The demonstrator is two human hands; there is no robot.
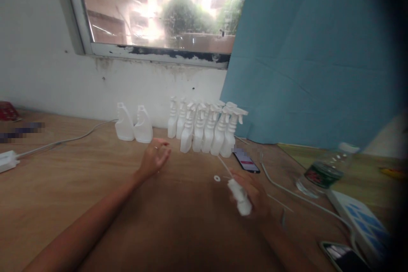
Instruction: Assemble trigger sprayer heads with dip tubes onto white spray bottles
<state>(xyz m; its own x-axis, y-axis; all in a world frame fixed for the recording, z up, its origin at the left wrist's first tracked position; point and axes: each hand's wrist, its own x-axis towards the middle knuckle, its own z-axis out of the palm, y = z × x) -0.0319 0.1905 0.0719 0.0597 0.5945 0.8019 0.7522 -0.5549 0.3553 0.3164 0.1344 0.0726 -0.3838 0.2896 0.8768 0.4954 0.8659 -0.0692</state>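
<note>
Apparently pre-fitting: right hand (251, 193) grips a sprayer (239, 199); left hand (153, 158), half-curled, contents unclear, has bare bottles (144, 128) just beyond it. Next likely needs one bottle steadied upright.

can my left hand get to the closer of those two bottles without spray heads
Probably yes: the left hand is right by that bottle, with nothing visible between them.

Daylight burns out the window (165, 8) on my remote feed, reflected tube lights streaking its upper left. Soft shadow dims the near tabletop (191, 185); black vignetting swallows the right edge. The right hand (257, 195) and white sprayer head (239, 197) smear, probably from motion; pixelated blocks mark the left.
</note>
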